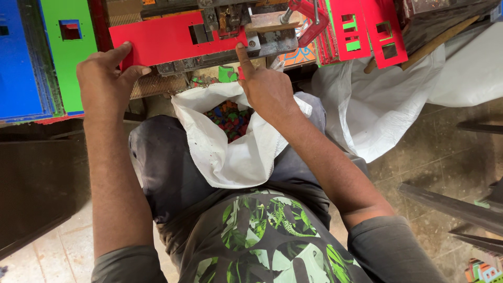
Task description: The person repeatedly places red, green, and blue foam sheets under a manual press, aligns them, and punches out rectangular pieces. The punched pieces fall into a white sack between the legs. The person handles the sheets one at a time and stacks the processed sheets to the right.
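- red plastic sheet (167, 37) lies flat under the metal punch press (230, 23)
- left hand (105, 84) pinches the sheet's left end, thumb under
- right hand (264, 86) loosely curled, index finger pressing the sheet's lower right edge (nothing gripped)
- white sack (230, 152) of coloured offcuts below, between the arms

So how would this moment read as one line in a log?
left hand: grips red sheet end | right hand: forefinger presses sheet at punch press | white sack of coloured offcuts on lap

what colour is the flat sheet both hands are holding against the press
Bright red: the sheet, with a rectangular cutout, shows best in the head view, between the left hand and right hand.
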